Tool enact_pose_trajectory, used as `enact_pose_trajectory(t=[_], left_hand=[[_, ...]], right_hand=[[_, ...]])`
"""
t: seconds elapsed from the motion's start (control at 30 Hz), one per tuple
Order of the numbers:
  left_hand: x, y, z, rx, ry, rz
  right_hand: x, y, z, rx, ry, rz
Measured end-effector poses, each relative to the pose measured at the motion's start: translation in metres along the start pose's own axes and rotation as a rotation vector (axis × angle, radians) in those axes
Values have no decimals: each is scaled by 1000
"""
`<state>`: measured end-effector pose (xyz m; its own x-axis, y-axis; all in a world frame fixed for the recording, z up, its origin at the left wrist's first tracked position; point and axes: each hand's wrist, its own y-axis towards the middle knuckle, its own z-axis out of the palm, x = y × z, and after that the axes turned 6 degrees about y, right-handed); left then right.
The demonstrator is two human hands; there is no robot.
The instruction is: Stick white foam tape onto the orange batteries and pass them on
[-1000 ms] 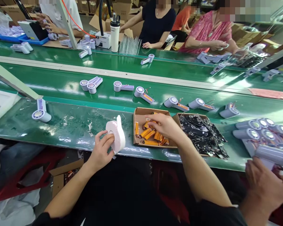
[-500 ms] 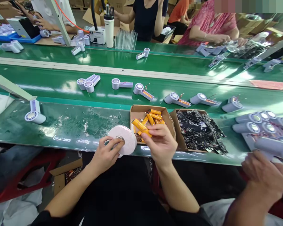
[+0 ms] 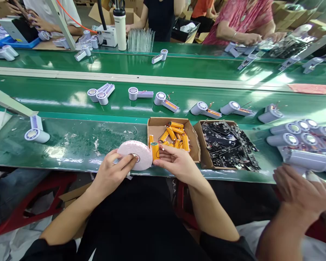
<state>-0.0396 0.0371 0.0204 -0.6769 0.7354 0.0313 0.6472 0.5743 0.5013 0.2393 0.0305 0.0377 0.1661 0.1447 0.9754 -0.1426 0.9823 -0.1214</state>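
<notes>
My left hand [image 3: 114,169] grips a roll of white double-sided tape [image 3: 140,149], its fingers in the core hole. Between the thumb and fingers of my right hand [image 3: 176,159] is an orange cylindrical battery [image 3: 155,150], roughly upright, close beside the tape roll's right edge. Thin red and black wires show at the battery. Behind it stands a cardboard box [image 3: 195,139] holding several more orange batteries [image 3: 176,132]. A second cardboard box [image 3: 205,159] to the right is heaped with black circuit boards [image 3: 225,141].
Several lavender fan housings [image 3: 161,98] lie along the green conveyor [image 3: 119,112]. One housing [image 3: 37,135] lies at the left on the bench; more are piled at the right [image 3: 293,134]. A co-worker's hands [image 3: 301,188] hold a housing there. Other people sit across the belt.
My right hand has brought the battery left and down toward the tape roll, turning it from slanted to nearly upright. The roll is tilted flatter. The view has shifted slightly.
</notes>
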Motion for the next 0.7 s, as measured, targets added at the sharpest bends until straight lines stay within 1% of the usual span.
enact_pose_trajectory(t=[0.03, 0.07, 0.17, 0.2, 0.23, 0.27, 0.3, 0.33, 0.37, 0.4, 0.43, 0.47, 0.5, 0.53, 0.57, 0.6, 0.63, 0.67, 0.7], left_hand=[[-2, 2, 0, -3, 5, -12], [-5, 5, 0, -13, 17, -30], [-25, 10, 3, -76, 34, -90], [-35, 10, 2, -100, 14, -114], [-47, 9, 0, -113, -18, -135], [-58, 7, -3, -114, -64, -133], [-68, 3, -7, -97, -129, -93], [-76, -3, -12, -60, -207, -20], [-79, -9, -15, -10, -287, 68], [-76, -15, -17, 33, -348, 138], [-67, -22, -16, 65, -370, 162], [-50, -29, -13, 83, -357, 125], [-28, -34, -8, 64, -281, 20], [-2, -39, -2, 97, -183, -117], [26, -41, 3, 155, -153, -207], [52, -41, 7, 249, -177, -253], [75, -38, 10, 312, -199, -303], [92, -32, 12, 343, -226, -343], [103, -22, 13, 338, -244, -380]], right_hand=[[-4, 1, 5, -28, 47, -21], [-9, 1, 13, -99, 108, -73], [-33, -1, 45, -445, 320, -293], [-39, -3, 53, -530, 365, -334], [-41, -4, 55, -567, 380, -348], [-39, -5, 52, -570, 363, -342], [-32, -6, 42, -553, 323, -336], [-22, -6, 26, -540, 274, -353], [-10, -4, 6, -559, 219, -400], [3, -2, -16, -613, 194, -512], [14, 1, -38, -709, 187, -666], [23, 4, -57, -768, 176, -757], [29, 6, -72, -765, 164, -773], [30, 7, -82, -735, 154, -757], [28, 8, -87, -672, 144, -704], [22, 7, -87, -597, 132, -642], [15, 6, -84, -530, 117, -594], [7, 5, -80, -479, 98, -562], [-1, 4, -76, -444, 79, -542]])
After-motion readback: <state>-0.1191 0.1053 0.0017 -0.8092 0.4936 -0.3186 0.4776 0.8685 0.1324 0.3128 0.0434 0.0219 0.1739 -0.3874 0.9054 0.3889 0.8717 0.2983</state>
